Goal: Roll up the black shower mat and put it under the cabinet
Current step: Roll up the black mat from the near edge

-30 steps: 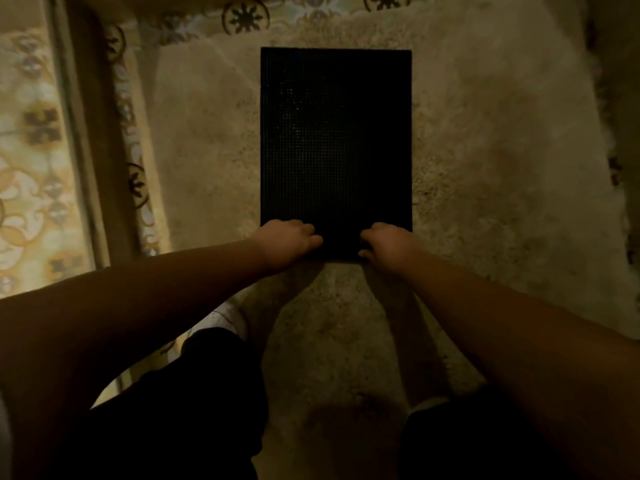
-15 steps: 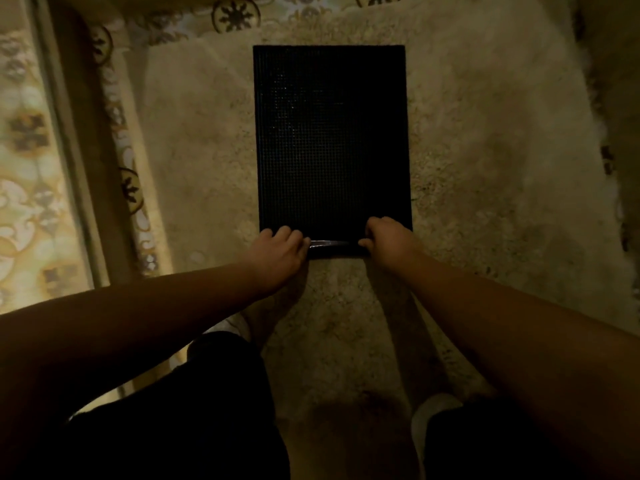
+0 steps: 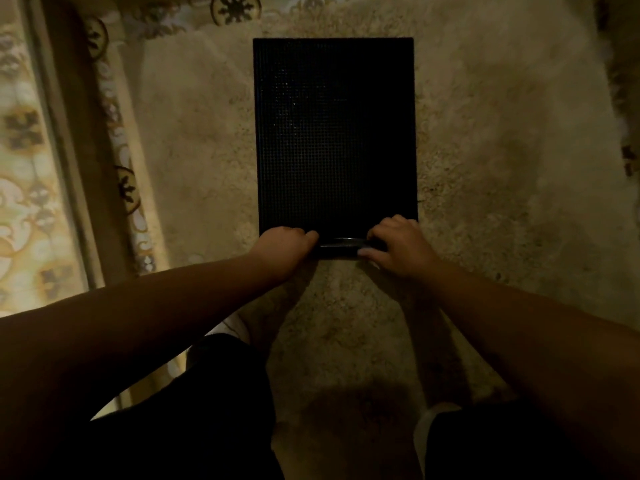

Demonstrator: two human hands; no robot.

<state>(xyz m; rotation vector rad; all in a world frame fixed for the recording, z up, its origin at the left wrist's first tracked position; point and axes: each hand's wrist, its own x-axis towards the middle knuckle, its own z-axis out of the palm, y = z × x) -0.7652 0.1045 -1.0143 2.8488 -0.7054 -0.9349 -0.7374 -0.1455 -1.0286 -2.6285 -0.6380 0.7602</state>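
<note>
Far out to the left of the left hand, a patterned tile floor (image 3: 20, 188) shows pale ornaments, and a raised step or threshold (image 3: 69, 161) runs alongside it toward the top of the view. Between that strip and the hands, a shaggy beige rug (image 3: 194, 140) covers the floor.

The left hand (image 3: 284, 247) is curled over the near left corner of the black shower mat (image 3: 334, 133), fingers folded down onto the mat's edge and gripping it. Directly ahead of both hands the mat stretches away flat on the rug, a dark rectangle with a fine gridded texture. Between the two hands, the mat's near edge (image 3: 341, 245) is turned up and over into a narrow first curl, with a faint sheen along its top.

The right hand (image 3: 398, 245) is clamped on the near right corner of the mat, fingers bent over the curled edge and the thumb tucked low against it. Both forearms reach forward from the bottom corners of the view, above dark-clothed knees. Beyond the right hand, the rug continues to a ragged edge (image 3: 620, 109) at the far right.
</note>
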